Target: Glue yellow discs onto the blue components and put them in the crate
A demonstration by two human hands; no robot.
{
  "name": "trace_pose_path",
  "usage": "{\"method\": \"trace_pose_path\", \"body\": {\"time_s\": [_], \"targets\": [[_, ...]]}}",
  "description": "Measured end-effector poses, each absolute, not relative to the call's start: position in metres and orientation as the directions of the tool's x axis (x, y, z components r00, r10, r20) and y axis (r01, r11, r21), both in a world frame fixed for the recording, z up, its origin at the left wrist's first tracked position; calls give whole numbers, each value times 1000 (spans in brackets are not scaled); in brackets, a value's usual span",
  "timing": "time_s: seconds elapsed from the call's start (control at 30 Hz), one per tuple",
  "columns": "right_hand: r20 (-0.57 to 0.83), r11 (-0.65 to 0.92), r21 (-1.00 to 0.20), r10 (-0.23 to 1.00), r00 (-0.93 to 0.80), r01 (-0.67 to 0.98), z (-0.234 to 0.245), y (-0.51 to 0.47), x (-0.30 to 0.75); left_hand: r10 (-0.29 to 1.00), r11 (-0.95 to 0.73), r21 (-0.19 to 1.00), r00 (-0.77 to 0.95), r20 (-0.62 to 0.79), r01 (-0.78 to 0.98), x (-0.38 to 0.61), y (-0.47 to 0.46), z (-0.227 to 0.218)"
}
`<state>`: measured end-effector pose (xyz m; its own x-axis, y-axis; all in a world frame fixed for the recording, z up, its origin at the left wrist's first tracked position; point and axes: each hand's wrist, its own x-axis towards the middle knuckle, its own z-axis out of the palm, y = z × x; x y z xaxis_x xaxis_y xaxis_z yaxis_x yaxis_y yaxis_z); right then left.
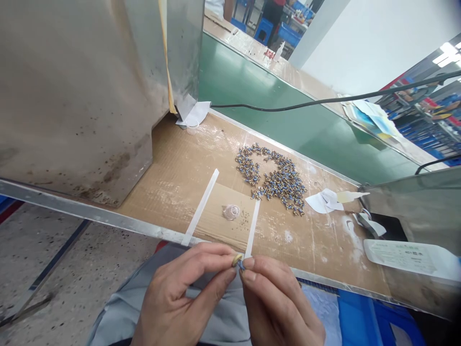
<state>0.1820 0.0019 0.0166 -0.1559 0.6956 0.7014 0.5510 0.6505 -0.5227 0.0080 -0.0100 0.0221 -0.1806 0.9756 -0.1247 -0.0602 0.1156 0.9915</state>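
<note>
My left hand (190,293) is closed in a pinch, with a small yellowish round piece (236,260) at its thumb and index fingertips. Against it, my right hand (277,300) pinches a tiny blue part (241,265) between thumb and fingers. The two pieces meet or nearly meet; whether they are joined I cannot tell. Both hands are held over my lap, just in front of the bench edge. Beyond them, a small clear cup (231,212) sits on a cardboard sheet (209,218), with tiny dark bits (245,219) scattered beside it.
A pile of small blue and brass-coloured parts (284,182) lies farther back on the cardboard-covered bench (173,178). At right are a glue bottle (349,196) and a large white bottle (410,257) on its side. A metal housing (79,96) stands left; a black cable (288,108) crosses above.
</note>
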Motion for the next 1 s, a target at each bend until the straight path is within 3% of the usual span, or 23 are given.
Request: {"method": "trace_pose_path", "body": {"time_s": [0.17, 0.27, 0.37, 0.53, 0.63, 0.8, 1.0], "targets": [[638, 586, -609, 762, -107, 535, 21, 5, 181, 965, 225, 963, -105, -241, -149, 3, -4, 16], [487, 506, -719, 856, -174, 476, 30, 9, 183, 929, 354, 880, 15, -369, -315, 1, -2, 12], [325, 380, -830, 924, -201, 408, 38, 12, 187, 923, 381, 833, 121, -364, -401, -2, -2, 6], [148, 207, -917, 970, -190, 342, 40, 12, 192, 887, 457, 747, 186, -422, -483, -5, -4, -4], [39, 75, -974, 985, -169, 212, 39, 10, 190, 875, 473, 703, 186, -448, -530, -5, -5, -8], [-200, -209, -978, 961, -190, -28, 36, 8, 186, 891, 439, 682, 186, -414, -585, -2, -5, -9], [-210, -233, -968, 957, -199, -99, 32, 6, 189, 908, 408, 723, 162, -387, -557, -3, -9, -7]]}}
